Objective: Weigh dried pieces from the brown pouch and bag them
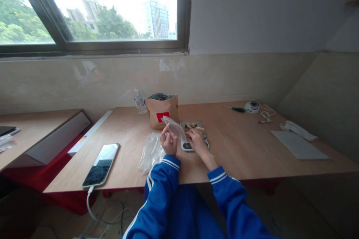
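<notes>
A small clear plastic bag [174,128] is pinched in my left hand [169,142], tilted up in front of the brown paper pouch [157,108]. My right hand [197,142] lies over a small white kitchen scale [206,142], its fingers bent together at the bag's lower edge and beside the pale dried pieces [193,125] on the weighing plate. What those fingertips hold, if anything, is hidden. The pouch stands open at the top and carries a red label. Under my left wrist lies a heap of clear plastic bags [151,153].
Left on the table lies a phone [101,165] with a charging cable. A plastic bottle [140,101] stands beside the pouch. Toward the right are a screwdriver [238,109], a white dome camera [252,106] with its cable, a white sheet [299,145] and a white wrapped bundle [298,130].
</notes>
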`<move>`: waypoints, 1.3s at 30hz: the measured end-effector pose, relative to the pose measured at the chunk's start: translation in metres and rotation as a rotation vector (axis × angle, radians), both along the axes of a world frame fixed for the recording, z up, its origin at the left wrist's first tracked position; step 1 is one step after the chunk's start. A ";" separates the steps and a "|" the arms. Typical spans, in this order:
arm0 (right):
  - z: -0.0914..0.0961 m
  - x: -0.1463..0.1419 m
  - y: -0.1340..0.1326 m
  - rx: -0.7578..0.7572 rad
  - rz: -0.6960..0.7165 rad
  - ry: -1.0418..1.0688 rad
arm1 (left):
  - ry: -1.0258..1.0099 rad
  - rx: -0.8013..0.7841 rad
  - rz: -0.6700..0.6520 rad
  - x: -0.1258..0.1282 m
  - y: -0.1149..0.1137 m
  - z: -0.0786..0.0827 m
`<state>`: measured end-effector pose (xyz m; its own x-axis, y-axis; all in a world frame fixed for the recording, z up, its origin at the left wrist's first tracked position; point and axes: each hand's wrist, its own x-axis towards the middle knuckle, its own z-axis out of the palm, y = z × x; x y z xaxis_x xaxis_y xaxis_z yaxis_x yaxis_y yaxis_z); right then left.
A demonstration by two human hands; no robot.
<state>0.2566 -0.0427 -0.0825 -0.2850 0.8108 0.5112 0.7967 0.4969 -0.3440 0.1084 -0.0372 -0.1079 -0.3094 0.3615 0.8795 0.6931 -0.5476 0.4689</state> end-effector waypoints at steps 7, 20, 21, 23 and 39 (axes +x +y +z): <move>0.000 0.004 0.001 -0.022 0.072 0.040 | -0.221 -0.029 -0.102 0.004 0.003 0.002; 0.003 0.000 -0.005 0.029 0.067 0.259 | -0.473 -0.114 -0.186 0.009 0.007 0.004; 0.007 -0.001 -0.006 0.043 0.061 0.324 | -0.484 -0.142 -0.184 0.009 0.006 0.005; 0.017 -0.004 -0.010 0.064 0.026 0.488 | -0.476 -0.175 -0.173 0.008 0.005 0.005; 0.061 -0.057 -0.019 0.002 -0.167 0.604 | -0.381 -0.191 -0.216 0.005 0.004 0.007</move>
<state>0.1995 -0.0616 -0.0214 0.1847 0.8183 0.5442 0.5290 0.3839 -0.7568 0.1132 -0.0335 -0.1008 -0.4965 0.5974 0.6298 0.3323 -0.5395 0.7736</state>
